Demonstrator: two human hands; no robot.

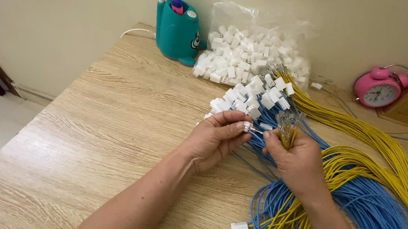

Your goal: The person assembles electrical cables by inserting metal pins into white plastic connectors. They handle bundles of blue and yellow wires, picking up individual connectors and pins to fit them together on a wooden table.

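**Terminal meets housing, mid-insertion**

Left hand (214, 135) pinches a small white connector housing (247, 127) between thumb and fingertips, closed firmly on it. Right hand (297, 160) is wrapped around a bunch of yellow wires (288, 129), thumb and forefinger feeding one metal-tipped end toward that connector; the two nearly touch. By the look of it, this is the seating step, and what comes next calls for a straight, lined-up push. Just beyond the connector lies a loose heap of white housings (251, 97), and past that a clear bag (256, 49) of more. Blue wires (379, 221) sweep away to the connector's right across the wooden tabletop (102, 130).
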